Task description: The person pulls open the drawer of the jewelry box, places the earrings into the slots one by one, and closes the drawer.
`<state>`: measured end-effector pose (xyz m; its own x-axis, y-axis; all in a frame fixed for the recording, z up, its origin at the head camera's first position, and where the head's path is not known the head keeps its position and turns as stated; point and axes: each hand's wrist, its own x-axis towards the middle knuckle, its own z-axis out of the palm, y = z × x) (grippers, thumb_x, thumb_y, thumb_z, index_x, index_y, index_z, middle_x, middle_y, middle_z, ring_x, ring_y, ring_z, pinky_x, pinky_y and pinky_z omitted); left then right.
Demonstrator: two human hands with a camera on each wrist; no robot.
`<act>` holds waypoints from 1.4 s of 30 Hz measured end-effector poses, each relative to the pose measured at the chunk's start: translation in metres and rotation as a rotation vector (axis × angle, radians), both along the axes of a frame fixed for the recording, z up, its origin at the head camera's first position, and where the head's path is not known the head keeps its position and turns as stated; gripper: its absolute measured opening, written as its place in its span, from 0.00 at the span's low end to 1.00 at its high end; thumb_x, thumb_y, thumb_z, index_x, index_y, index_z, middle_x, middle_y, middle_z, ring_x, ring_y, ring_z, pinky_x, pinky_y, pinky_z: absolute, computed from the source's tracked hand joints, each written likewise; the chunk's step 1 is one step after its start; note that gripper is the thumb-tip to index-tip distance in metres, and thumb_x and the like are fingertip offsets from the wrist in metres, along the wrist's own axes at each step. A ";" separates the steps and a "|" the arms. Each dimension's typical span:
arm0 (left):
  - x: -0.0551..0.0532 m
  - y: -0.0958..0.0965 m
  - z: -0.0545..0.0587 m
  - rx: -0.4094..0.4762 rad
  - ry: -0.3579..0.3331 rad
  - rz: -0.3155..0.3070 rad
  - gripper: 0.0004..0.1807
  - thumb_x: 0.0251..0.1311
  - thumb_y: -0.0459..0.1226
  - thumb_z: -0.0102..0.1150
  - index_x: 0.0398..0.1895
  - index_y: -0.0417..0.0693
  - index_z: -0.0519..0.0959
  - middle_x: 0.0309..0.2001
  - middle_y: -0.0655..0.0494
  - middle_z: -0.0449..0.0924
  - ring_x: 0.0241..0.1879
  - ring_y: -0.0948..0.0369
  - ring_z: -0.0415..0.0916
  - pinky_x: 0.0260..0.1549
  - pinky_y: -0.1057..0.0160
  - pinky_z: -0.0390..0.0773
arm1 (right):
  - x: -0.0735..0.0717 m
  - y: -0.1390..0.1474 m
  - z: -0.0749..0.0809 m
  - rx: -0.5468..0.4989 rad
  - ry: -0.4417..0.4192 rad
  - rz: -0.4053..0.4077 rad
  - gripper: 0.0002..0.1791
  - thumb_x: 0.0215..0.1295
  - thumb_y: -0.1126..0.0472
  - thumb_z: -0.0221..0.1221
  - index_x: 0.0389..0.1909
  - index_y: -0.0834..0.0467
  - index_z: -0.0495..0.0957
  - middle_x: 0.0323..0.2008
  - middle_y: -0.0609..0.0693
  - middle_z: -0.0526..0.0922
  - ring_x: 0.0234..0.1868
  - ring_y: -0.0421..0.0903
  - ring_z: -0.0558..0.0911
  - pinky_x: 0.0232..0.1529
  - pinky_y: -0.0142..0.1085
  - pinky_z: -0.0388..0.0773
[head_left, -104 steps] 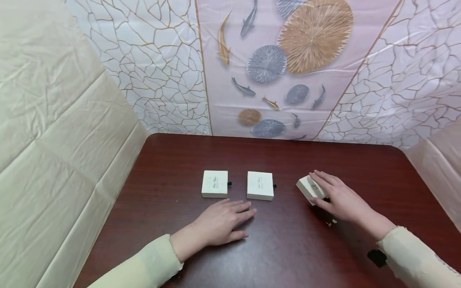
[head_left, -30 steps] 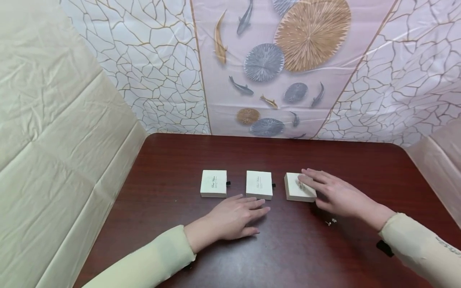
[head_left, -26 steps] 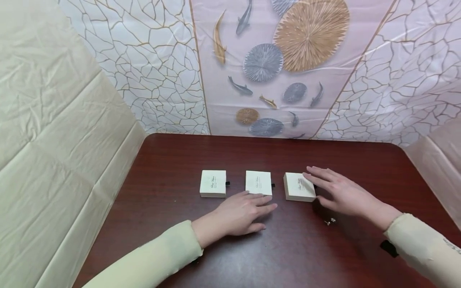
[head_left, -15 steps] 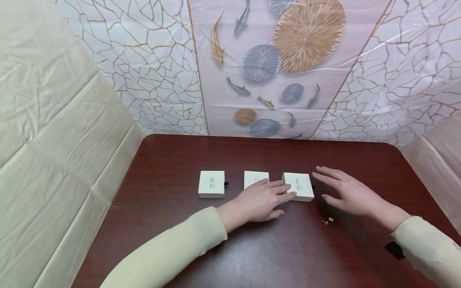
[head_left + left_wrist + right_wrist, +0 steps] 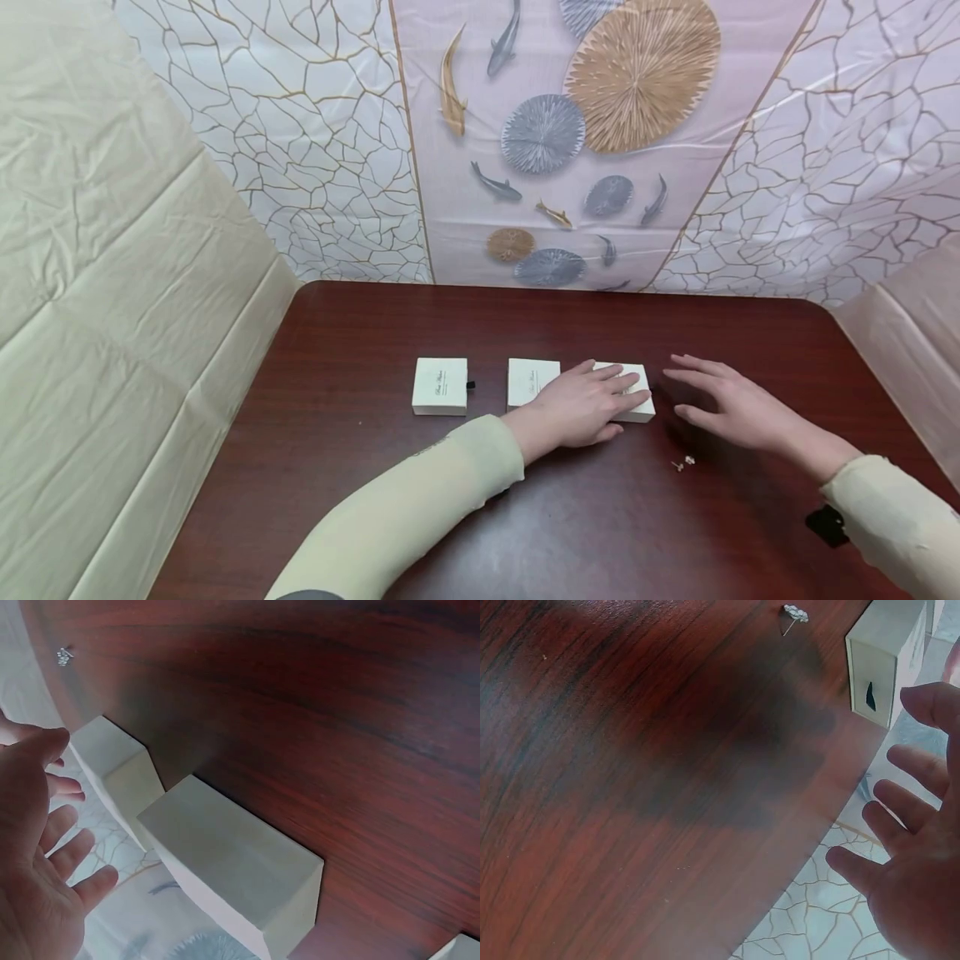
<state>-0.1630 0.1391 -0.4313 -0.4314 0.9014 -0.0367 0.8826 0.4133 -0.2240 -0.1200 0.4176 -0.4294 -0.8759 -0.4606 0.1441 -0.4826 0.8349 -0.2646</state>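
Three small white drawer-style gift boxes with dark print lie in a row: the left box (image 5: 440,386), the middle box (image 5: 531,382) and the right box (image 5: 643,412). My left hand (image 5: 585,406) reaches over the right box with its fingers spread, overlapping its top in the head view; its forearm crosses in front of the middle box. To the right of that box, my right hand (image 5: 731,406) hovers with fingers extended and holds nothing. A black pull tab (image 5: 870,696) shows on the box's end in the right wrist view. A pair of stud earrings (image 5: 689,460) lies nearer me.
Everything lies on a dark red-brown wooden table (image 5: 360,500). Behind it hangs a patterned cloth (image 5: 480,167) with fish and round leaves. A plain cream cloth (image 5: 150,350) borders the left side.
The right box has been straightened and shifted left into line with the others. My right hand has then let go and moved right, while my left hand has come across to the right box.
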 end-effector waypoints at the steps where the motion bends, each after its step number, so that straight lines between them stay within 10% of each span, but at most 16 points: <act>1: -0.001 0.002 -0.001 -0.009 0.004 0.003 0.35 0.80 0.59 0.50 0.85 0.68 0.60 0.83 0.63 0.60 0.82 0.59 0.57 0.77 0.54 0.65 | 0.000 0.001 -0.001 -0.004 -0.008 -0.002 0.31 0.62 0.61 0.75 0.66 0.62 0.81 0.70 0.67 0.75 0.68 0.70 0.73 0.58 0.64 0.74; 42: -0.017 0.018 -0.020 -0.056 -0.007 -0.039 0.32 0.82 0.50 0.54 0.84 0.70 0.62 0.83 0.61 0.61 0.82 0.58 0.57 0.76 0.55 0.67 | -0.017 -0.004 -0.008 -0.049 -0.046 0.030 0.21 0.64 0.63 0.74 0.57 0.60 0.87 0.66 0.69 0.79 0.68 0.72 0.74 0.60 0.65 0.73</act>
<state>-0.1795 0.1569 -0.4513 -0.3956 0.9139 -0.0907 0.8994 0.3654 -0.2400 -0.1370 0.4140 -0.4377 -0.8681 -0.4799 0.1271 -0.4934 0.8058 -0.3275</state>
